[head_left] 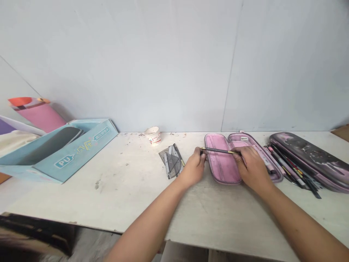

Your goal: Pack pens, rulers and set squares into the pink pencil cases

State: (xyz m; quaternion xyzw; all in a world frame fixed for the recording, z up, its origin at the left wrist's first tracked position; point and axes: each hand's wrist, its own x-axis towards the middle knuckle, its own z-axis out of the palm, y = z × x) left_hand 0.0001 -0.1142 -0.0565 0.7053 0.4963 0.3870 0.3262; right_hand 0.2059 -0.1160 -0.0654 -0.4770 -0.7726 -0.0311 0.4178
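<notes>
A slim black pen with gold bands is held level between both hands. My left hand pinches its left end, and my right hand grips the other end with thumb and fingers. Below the pen lies an unzipped pink pencil case, spread flat; my right hand covers part of its right half. Inside that half are a pink-and-white marker and a small pale item near the top. To the left of my left hand lie clear rulers and a set square, with another dark pen on them.
Several pens and pencils lie in a heap right of the case, against a closed dark pencil case. A paper cup stands near the wall. At the left is a light-blue box with things inside. The table's front edge is near my forearms.
</notes>
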